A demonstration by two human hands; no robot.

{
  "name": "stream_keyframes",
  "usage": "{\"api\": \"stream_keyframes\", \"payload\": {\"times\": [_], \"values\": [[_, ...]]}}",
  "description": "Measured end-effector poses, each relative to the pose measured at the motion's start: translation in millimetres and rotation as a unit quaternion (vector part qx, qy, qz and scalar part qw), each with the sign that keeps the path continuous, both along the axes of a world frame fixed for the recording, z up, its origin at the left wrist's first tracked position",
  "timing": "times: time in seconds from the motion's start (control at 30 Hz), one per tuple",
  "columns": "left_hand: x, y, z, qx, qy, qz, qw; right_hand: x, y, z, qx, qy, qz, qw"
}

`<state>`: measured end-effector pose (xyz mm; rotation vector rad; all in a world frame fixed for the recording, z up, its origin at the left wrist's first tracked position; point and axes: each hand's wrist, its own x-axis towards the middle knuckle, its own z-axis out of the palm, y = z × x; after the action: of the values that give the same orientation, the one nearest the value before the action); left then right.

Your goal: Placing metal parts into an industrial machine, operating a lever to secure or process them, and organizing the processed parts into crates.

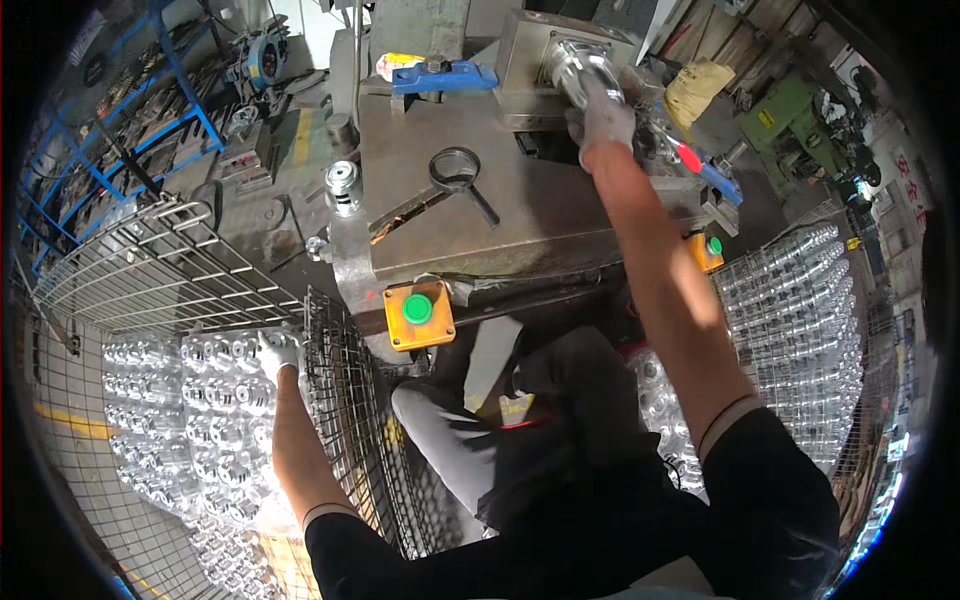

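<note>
In a white glove, my right hand reaches far forward and grips a shiny round metal housing. That housing sits against the face of a square steel block on the machine bed. Low on the left, my gloved left hand is at the near-right side of a wire basket filled with similar housings. Its fingers close on the edge of one metal housing in the top rows; the fingertips are partly hidden.
The machine bed carries a ring with a handle and a blue clamp. A single housing stands at its left edge. A yellow box with a green button is in front. The left wire basket and stacked housings flank me.
</note>
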<state>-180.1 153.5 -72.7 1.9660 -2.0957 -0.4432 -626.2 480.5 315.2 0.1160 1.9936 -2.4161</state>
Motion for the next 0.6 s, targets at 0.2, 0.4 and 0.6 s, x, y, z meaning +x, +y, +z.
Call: {"api": "stream_keyframes", "payload": {"times": [0.2,0.4,0.6], "values": [[-11.9,1.0,-14.2,0.024,0.004,0.033,0.999,56.7,43.4,-40.1,0.082,0.191,0.037,0.977],[9.3,30.5,44.1,-0.074,0.092,0.054,0.992,61.6,52.3,-66.7,0.046,0.289,0.085,0.953],[1.6,46.2,-2.5,-0.016,0.026,0.003,1.0,64.0,63.4,-70.5,0.096,0.272,0.103,0.952]]}}
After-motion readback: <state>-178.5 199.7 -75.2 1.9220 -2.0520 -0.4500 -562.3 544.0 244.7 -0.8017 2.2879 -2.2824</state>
